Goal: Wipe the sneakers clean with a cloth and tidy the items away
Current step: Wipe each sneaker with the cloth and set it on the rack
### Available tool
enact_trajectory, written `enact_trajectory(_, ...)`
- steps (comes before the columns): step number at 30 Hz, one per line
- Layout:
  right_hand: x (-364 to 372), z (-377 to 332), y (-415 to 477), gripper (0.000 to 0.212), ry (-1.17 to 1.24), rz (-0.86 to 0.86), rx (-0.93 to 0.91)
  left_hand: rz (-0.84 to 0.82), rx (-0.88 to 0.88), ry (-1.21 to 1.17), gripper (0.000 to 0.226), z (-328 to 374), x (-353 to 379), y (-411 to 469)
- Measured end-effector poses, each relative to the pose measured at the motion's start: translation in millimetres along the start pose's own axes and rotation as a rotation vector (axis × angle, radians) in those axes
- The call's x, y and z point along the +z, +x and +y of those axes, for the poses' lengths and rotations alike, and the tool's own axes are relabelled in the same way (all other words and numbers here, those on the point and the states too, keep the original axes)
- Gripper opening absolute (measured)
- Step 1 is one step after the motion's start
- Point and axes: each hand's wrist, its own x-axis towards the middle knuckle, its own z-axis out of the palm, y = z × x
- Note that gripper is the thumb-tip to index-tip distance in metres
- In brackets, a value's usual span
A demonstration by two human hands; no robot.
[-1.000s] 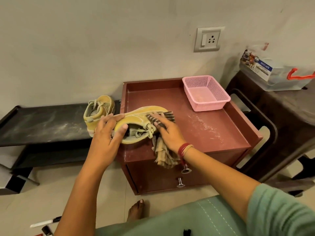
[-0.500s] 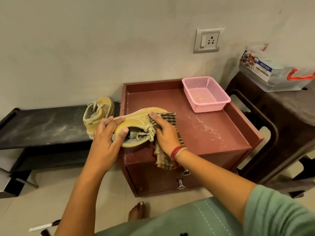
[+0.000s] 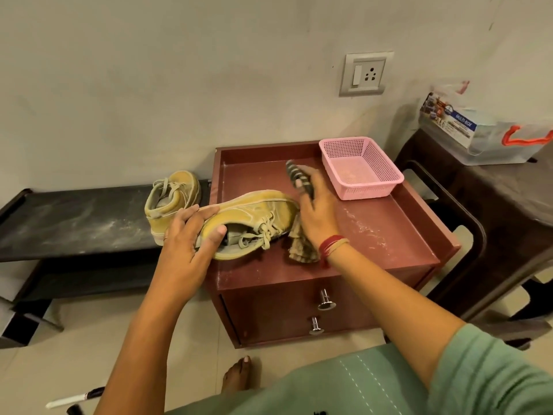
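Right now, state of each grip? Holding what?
Left grip: holds the yellow sneaker by its heel.
Right grip: holds the checked cloth.

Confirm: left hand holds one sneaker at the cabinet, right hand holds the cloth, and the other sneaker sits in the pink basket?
Not quite. The head view shows the other sneaker on the black shelf left of the cabinet, not in the pink basket. The rest holds: left hand grips one sneaker, right hand grips the cloth.
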Motion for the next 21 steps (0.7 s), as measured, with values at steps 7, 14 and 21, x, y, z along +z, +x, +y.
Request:
enact_trajectory(7,17,40,-25,0.049,-0.292,-0.362,0.017,-0.004,-0.027,0.005,0.059,0,-3,0)
enact_trajectory(14,19,24,-35,0.053,0.046,-0.412,0.151,-0.002,-0.038,-0.021,0.061,3,-3,0)
enact_trajectory(21,7,37,-20,0.047,-0.097,-0.350,0.237,-0.007,-0.030,-0.024,0.053,3,-3,1)
